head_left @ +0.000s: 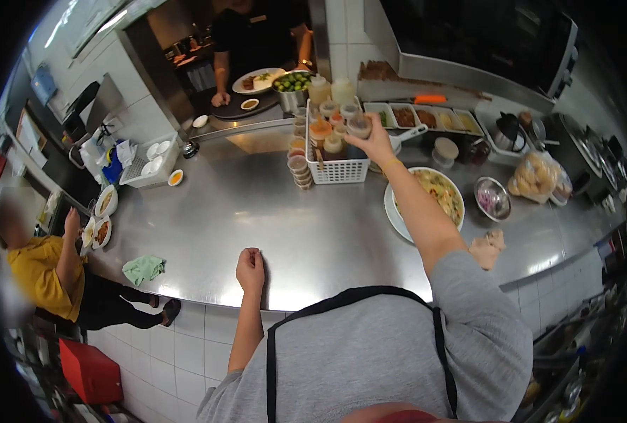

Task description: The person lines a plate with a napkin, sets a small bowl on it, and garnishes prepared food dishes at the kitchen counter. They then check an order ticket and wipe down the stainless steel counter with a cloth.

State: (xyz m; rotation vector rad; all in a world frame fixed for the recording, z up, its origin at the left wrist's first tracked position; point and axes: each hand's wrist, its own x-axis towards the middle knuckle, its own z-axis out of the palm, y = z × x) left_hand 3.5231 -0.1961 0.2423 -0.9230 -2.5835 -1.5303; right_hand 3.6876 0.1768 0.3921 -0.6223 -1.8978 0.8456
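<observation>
My right hand (375,146) reaches to the white basket (339,171) and is closed round a clear jar (358,127) at the basket's right side. Squeeze bottles and small jars stand in this basket. Under my right forearm, a plate of food (446,190) lies on the steel counter (313,233). My left hand (251,266) rests near the counter's front edge, its fingers curled; whether it holds anything is hidden.
A co-worker in yellow (46,261) stands at the left by several bowls. Behind the pass, another person (257,42) stands near a plate. A metal bowl (492,199), a bag of round items (535,176) and a green cloth (144,269) lie on the counter.
</observation>
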